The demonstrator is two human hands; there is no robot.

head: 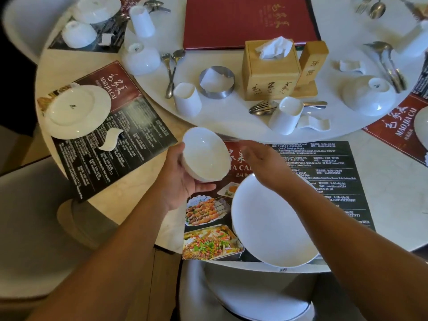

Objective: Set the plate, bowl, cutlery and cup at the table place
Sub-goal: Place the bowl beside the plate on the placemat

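plate point(271, 225): lies on the placemat point(324, 172), at the desk's point(393, 193) 6 o'clock edge.
left hand point(183, 181): I see its fingers grasping the white bowl point(205, 155), tilted, at the plate's 10 o'clock.
right hand point(264, 163): fingers released, hovering by the plate's 12 o'clock rim.

Open passage over the dark right half of the placemat point(328, 174), just beside the plate point(266, 228) filling its near middle, and over bare desk point(393, 200) further right. Tight between plate and turntable point(220, 122), with the left hand point(183, 179) and its bowl point(203, 156) above that strip's left end. Blocked beyond by a cup point(286, 115), cutlery point(261, 107), a spoon rest point(313, 123) and a tissue box point(271, 72).
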